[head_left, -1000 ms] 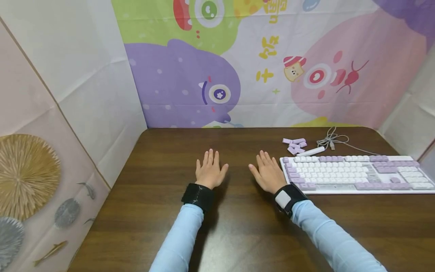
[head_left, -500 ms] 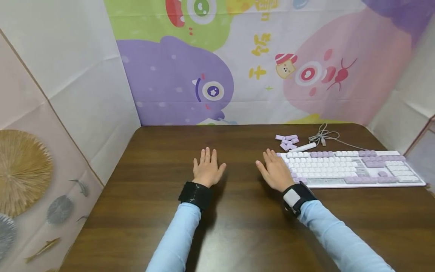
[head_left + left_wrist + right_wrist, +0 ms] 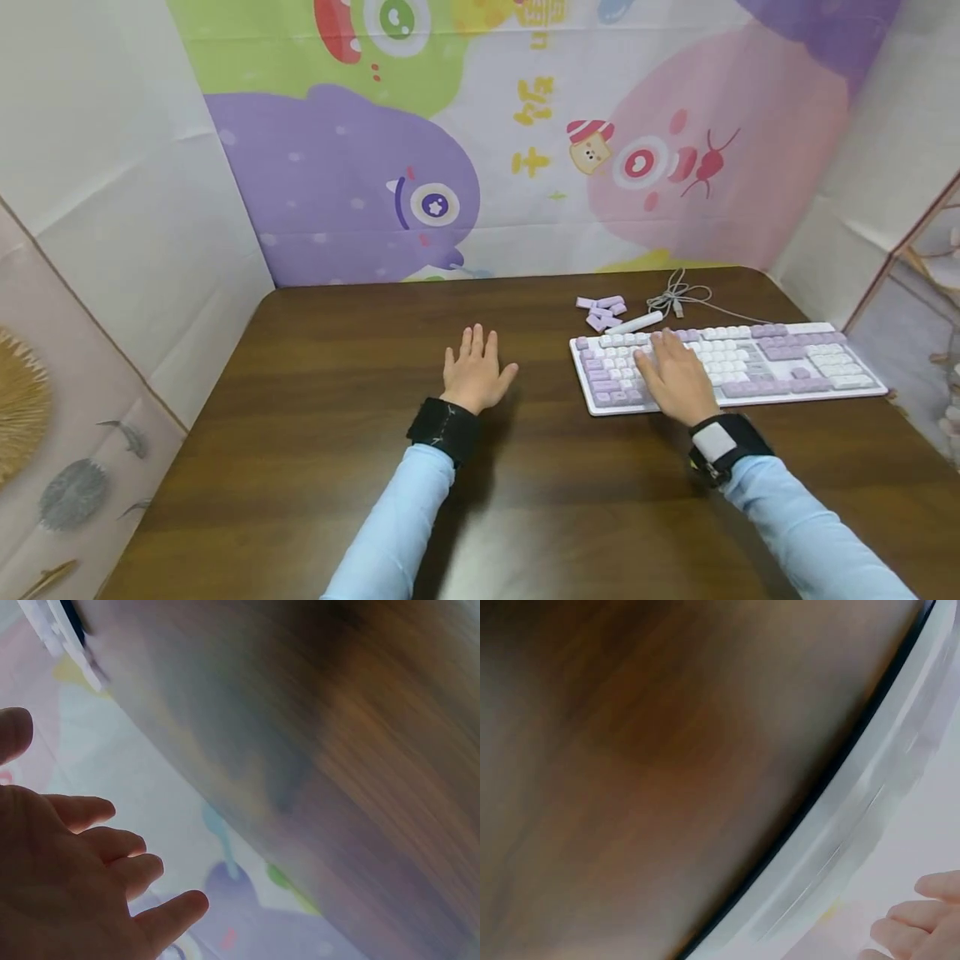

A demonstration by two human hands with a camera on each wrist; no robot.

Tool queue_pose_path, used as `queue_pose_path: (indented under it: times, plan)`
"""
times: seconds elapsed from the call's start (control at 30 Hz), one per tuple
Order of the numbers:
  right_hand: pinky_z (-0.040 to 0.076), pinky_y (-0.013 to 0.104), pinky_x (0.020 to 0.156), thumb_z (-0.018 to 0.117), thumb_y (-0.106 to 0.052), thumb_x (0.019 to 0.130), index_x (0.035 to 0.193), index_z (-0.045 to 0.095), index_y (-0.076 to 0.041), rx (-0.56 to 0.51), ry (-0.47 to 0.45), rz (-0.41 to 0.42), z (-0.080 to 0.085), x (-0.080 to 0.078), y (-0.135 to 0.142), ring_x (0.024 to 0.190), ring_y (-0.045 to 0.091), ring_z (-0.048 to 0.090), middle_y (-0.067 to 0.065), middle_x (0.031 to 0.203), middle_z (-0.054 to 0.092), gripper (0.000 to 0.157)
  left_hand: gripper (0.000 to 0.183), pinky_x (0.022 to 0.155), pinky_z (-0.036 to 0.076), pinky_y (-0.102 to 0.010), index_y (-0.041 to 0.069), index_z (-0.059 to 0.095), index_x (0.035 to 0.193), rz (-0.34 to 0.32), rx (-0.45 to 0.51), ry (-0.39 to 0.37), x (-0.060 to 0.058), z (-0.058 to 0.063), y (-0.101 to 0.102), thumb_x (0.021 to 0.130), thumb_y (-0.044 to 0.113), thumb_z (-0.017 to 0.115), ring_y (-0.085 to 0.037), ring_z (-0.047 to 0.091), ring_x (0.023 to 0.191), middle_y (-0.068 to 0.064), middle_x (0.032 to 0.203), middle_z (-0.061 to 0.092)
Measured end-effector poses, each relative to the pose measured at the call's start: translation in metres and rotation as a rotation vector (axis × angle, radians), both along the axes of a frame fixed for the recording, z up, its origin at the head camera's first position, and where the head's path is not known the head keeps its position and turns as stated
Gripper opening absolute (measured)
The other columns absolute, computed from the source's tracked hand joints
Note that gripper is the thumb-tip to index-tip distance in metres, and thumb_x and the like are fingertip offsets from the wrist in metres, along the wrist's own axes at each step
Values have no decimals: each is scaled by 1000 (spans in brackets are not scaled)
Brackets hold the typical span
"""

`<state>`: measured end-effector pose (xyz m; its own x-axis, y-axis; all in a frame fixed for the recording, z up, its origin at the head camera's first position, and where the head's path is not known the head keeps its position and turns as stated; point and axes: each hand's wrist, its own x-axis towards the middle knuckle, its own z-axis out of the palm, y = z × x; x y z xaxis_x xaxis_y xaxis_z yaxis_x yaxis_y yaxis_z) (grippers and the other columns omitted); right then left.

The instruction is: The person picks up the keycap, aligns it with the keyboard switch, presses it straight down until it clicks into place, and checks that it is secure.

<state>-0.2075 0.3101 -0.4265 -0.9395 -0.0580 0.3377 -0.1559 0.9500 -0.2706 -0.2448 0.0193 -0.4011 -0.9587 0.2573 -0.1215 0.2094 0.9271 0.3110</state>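
Observation:
My left hand (image 3: 474, 373) hangs over the wooden table with its fingers extended and spread, holding nothing. In the left wrist view that hand (image 3: 67, 877) shows its palm side and fingers in front of the patterned cloth. To the right, my right hand (image 3: 678, 379) is over the white and purple keyboard (image 3: 787, 387), fingers straight and together, covering some of its keys. The right wrist view has the fingers of the right hand (image 3: 919, 926) at the lower right corner, beyond the keyboard's blurred front edge (image 3: 817, 847).
Several loose purple keycaps (image 3: 600, 310) lie behind the keyboard's left end, beside a long white bar (image 3: 634, 323). A coiled grey USB cable (image 3: 678, 293) runs behind the keyboard. A cartoon cloth (image 3: 525, 225) hangs at the back edge of the brown table (image 3: 360, 400).
My right hand has moved right from the bare table to over the keyboard. The head view has turned rightward. The left hand keeps its spread pose.

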Motion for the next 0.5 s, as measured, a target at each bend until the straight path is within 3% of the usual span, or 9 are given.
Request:
queue_pose_path:
  times: [0.27, 0.37, 0.5]
  plan:
    - [30, 62, 98, 23, -40, 99, 123, 40, 23, -23, -13, -150, 7, 0, 75, 119, 58, 35, 48, 126, 36, 69, 67, 114, 17, -51, 10, 23, 147, -29, -30, -2, 7, 0, 18, 94, 45, 44, -26, 8, 146, -13, 157, 11]
    - [33, 64, 91, 20, -43, 98, 123, 39, 22, -12, -72, -224, 8, 5, 112, 111, 59, 38, 49, 120, 38, 73, 68, 113, 21, -50, 9, 25, 147, -61, -65, -19, 12, 1, 32, 93, 46, 45, -26, 13, 146, -13, 156, 15]
    - [35, 65, 86, 15, -49, 96, 124, 32, 25, -2, -236, -312, 9, 14, 162, 107, 61, 38, 50, 118, 36, 81, 71, 112, 25, -47, 7, 25, 146, -108, -87, -62, 16, 2, 53, 93, 49, 44, -25, 21, 144, -12, 155, 22]
